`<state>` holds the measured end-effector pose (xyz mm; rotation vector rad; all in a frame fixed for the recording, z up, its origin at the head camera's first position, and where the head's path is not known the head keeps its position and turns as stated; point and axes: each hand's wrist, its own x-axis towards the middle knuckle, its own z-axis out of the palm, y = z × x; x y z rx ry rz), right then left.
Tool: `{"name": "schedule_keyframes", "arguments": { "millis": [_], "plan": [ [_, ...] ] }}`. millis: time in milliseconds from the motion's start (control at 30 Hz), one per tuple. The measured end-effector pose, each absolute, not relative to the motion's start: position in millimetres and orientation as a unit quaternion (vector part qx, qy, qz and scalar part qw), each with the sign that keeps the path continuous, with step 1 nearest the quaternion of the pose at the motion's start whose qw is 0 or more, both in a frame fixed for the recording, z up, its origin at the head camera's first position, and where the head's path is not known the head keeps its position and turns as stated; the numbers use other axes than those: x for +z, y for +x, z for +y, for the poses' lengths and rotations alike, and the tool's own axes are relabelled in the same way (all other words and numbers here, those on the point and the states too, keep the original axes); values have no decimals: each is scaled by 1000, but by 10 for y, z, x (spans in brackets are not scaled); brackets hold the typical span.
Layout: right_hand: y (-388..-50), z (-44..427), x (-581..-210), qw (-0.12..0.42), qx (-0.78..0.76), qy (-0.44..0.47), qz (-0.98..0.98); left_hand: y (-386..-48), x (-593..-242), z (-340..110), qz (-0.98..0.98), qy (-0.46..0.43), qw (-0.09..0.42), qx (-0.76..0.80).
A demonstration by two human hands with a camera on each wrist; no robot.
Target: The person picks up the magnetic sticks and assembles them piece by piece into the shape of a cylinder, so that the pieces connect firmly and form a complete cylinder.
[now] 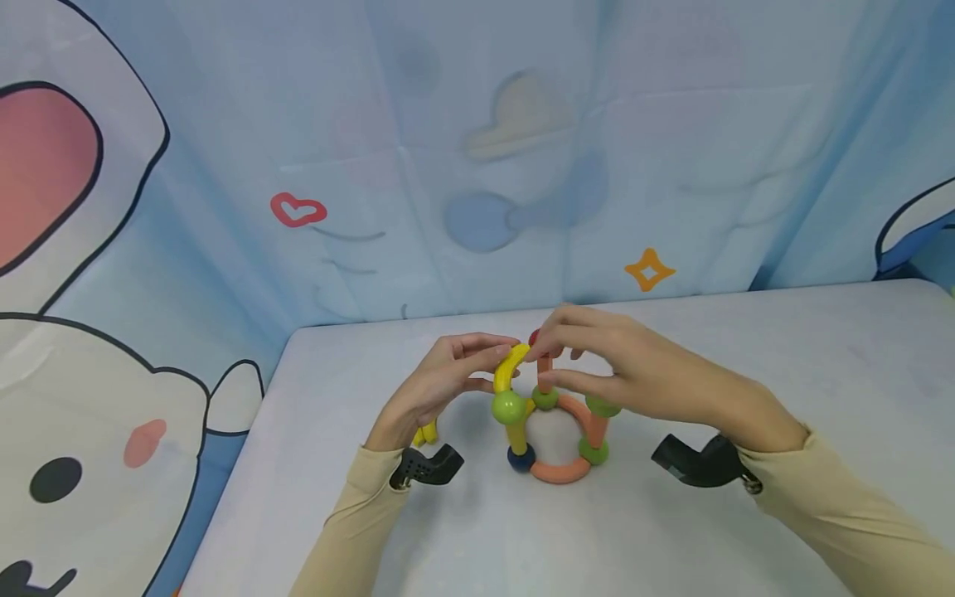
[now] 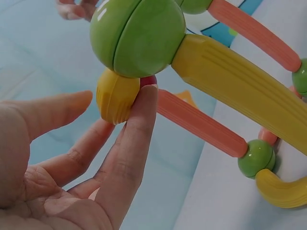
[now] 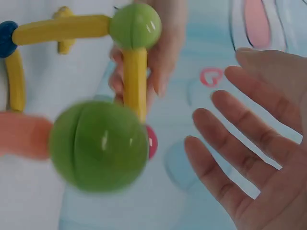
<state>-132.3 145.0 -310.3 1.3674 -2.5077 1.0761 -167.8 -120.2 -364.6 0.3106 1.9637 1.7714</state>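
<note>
Head view: from the left, see yellow spare bits (image 1: pixel 426 434); left hand (image 1: pixel 448 377) with straight fingers at a bent yellow stick (image 1: pixel 502 373), thumb (image 2: pixel 57 112) apart; stick-and-ball toy (image 1: pixel 573 408) on the table (image 1: pixel 597 547), bottom ring (image 1: pixel 561 473) and three posts (image 1: pixel 516 437) likely done, top likely not; right hand (image 1: pixel 608 348) spread, with nothing in it.

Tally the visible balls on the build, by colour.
Green balls: 4
Blue ball: 1
Red ball: 1
Total: 6
</note>
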Motion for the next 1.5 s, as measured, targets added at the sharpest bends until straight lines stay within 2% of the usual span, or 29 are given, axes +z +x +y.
{"name": "schedule_keyframes", "arguments": {
  "millis": [233,367,500,733,867,1033,1233,1333,1400,1500],
  "plan": [
    [-1324,1785,-3185,107,424,380,-815,-1644,-3717,-1216,739,105,229,625],
    [-1309,1925,-3289,113,425,352,-826,-1595,-3804,-1244,755,93,218,612],
    [-1350,2034,-3497,91,435,326,-834,-1504,-3925,-1285,791,107,193,571],
    [-1473,2162,-4072,19,432,297,-851,-1378,-4120,-1430,916,90,65,386],
    [-1501,2177,-4312,-35,445,298,-844,-1385,-4219,-1514,936,69,27,343],
    [-1503,2144,-4457,-79,456,293,-837,-1403,-4286,-1542,942,70,24,326],
    [-1483,2117,-4509,-104,461,283,-834,-1334,-4309,-1450,961,55,17,270],
    [-1483,2103,-4523,-110,462,277,-835,-1239,-4259,-1376,963,76,10,259],
    [-1483,2088,-4523,-113,464,273,-835,-1165,-4216,-1320,955,97,34,279],
    [-1497,2059,-4526,-123,465,271,-834,-1071,-4196,-1229,930,124,99,331]
  ]
}}
